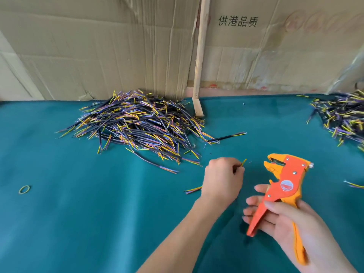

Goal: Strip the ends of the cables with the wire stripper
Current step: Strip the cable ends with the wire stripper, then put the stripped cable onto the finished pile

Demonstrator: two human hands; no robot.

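The left hand at lower centre pinches a cable, whose yellow tip juts up and to the right toward the wire stripper just beside it. The right hand at lower right grips the orange handles, its jaws standing apart and facing the tip. The cable looks thin, dark-sheathed, with coloured cores

One head-worn view looks forward and down over the green-covered desk from its near edge, close above it, facing the cardboard wall along its far edge.
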